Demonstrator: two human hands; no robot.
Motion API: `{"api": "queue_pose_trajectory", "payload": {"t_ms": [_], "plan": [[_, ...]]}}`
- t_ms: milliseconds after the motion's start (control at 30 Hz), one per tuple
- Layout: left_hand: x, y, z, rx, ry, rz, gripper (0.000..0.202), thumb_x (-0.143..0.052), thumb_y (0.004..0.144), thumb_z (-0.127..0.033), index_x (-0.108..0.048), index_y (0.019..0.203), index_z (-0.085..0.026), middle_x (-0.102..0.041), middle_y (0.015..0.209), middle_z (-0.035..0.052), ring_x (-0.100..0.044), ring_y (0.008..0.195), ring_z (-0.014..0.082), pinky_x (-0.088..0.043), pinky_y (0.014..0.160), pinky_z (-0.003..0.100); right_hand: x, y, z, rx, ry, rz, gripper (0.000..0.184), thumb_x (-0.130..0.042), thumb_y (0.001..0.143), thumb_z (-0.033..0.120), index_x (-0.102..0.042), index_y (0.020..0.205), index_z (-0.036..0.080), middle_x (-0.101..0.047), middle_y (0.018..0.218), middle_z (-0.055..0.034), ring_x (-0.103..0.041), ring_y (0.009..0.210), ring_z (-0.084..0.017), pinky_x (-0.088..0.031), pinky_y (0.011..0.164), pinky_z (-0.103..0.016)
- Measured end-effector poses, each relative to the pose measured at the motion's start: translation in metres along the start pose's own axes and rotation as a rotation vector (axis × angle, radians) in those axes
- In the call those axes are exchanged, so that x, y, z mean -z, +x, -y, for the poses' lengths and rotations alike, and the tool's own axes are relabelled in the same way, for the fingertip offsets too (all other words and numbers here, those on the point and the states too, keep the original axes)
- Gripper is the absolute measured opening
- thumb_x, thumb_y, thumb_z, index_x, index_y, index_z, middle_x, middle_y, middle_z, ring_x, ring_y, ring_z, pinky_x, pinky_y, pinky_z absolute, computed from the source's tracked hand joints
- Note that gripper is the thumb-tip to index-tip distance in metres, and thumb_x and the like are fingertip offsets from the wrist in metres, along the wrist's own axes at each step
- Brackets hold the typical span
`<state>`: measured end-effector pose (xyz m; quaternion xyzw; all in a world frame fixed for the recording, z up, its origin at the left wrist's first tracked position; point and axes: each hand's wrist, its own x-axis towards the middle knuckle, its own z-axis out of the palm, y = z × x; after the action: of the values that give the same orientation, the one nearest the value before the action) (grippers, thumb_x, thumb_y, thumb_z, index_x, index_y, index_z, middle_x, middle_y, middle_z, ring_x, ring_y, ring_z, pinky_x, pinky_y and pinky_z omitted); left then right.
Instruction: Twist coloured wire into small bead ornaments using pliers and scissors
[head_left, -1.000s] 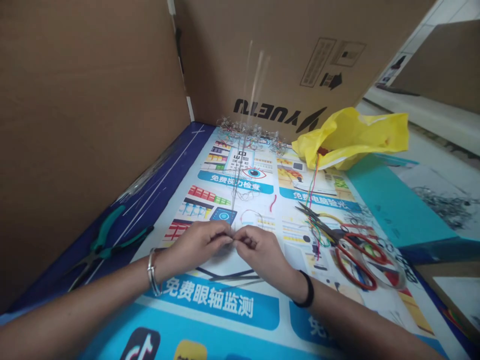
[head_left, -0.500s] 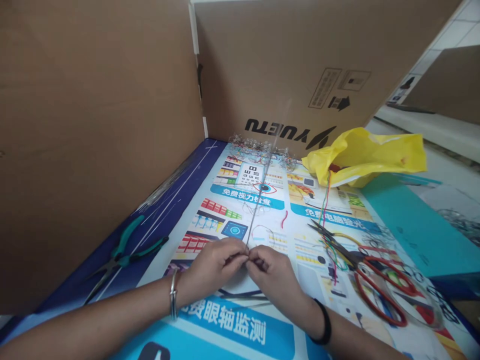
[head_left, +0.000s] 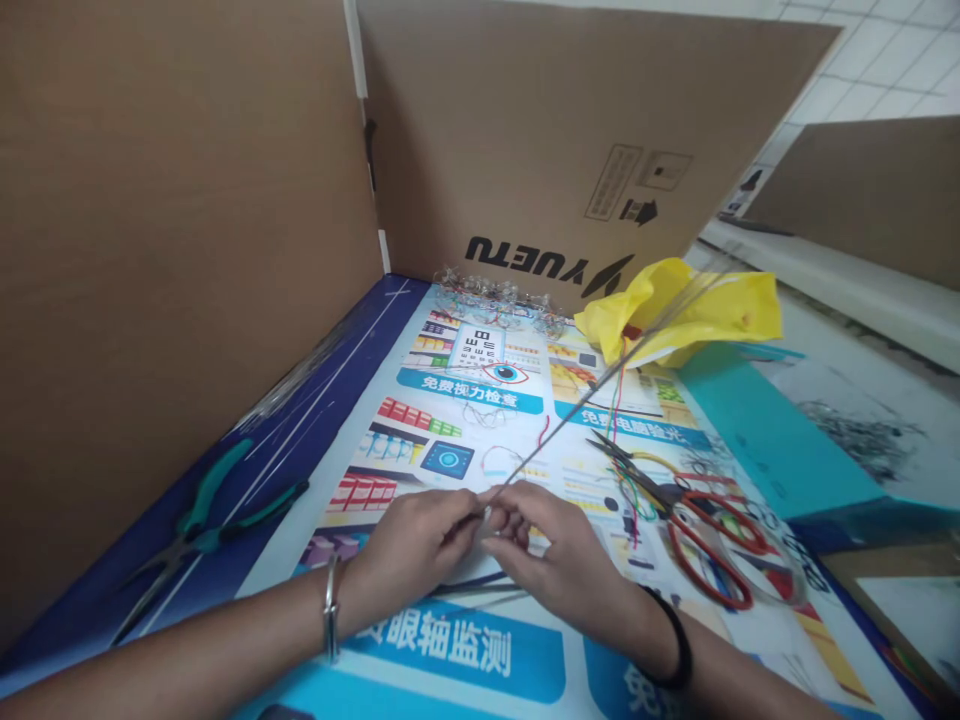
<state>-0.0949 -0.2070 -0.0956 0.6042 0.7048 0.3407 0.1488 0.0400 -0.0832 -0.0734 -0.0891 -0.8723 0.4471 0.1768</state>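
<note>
My left hand (head_left: 431, 540), with a silver bangle at its wrist, pinches a thin grey wire (head_left: 577, 405) between thumb and forefinger. From the fingertips the wire slants up to the right, its far end blurred above the yellow bag. Close beside it is my right hand (head_left: 559, 545), a black band on its wrist. Its forefinger reaches to the left fingertips and touches the wire, while its thumb stands apart and the other fingers curl loosely. The wire's near end is hidden by the fingers. Below the hands lie dark thin strips (head_left: 487, 585) on the printed sheet (head_left: 480, 455).
Teal-handled pliers (head_left: 214, 510) lie at left, near loose wires (head_left: 300, 375). Red-handled scissors (head_left: 686, 510) and coloured threads (head_left: 622, 480) lie right, before a yellow bag (head_left: 697, 310). Tangled wire pieces (head_left: 499, 295) line the back cardboard wall (head_left: 540, 130). A teal folder (head_left: 765, 440) stands right.
The wire has swung from nearly upright to a slant toward the right. My right thumb has parted from its forefinger. The camera view has shifted a little to the right.
</note>
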Motion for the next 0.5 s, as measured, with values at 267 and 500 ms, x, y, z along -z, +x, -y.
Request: {"api": "queue_pose_trajectory", "payload": {"t_ms": [267, 500], "plan": [[-0.003, 0.002, 0.0, -0.019, -0.008, -0.021, 0.014, -0.046, 0.083, -0.016, -0.059, 0.081, -0.018, -0.065, 0.076, 0.0031, -0.058, 0.07, 0.0152, -0.044, 0.063, 0.027, -0.014, 0.002, -0.014, 0.15, 0.001, -0.184, 0.005, -0.06, 0.08, 0.02, -0.062, 0.084, 0.021, -0.064, 0.08, -0.0024, -0.06, 0.078, -0.014, -0.048, 0.071, -0.027], [-0.003, 0.006, 0.0, -0.003, -0.117, 0.001, 0.018, -0.045, 0.085, -0.018, -0.059, 0.075, -0.018, -0.064, 0.073, 0.0021, -0.056, 0.069, 0.0139, -0.044, 0.064, 0.026, -0.012, 0.004, -0.013, 0.094, -0.049, -0.156, 0.003, -0.058, 0.08, 0.021, -0.06, 0.078, 0.021, -0.063, 0.076, -0.001, -0.059, 0.072, -0.013, -0.046, 0.067, -0.024]]}}
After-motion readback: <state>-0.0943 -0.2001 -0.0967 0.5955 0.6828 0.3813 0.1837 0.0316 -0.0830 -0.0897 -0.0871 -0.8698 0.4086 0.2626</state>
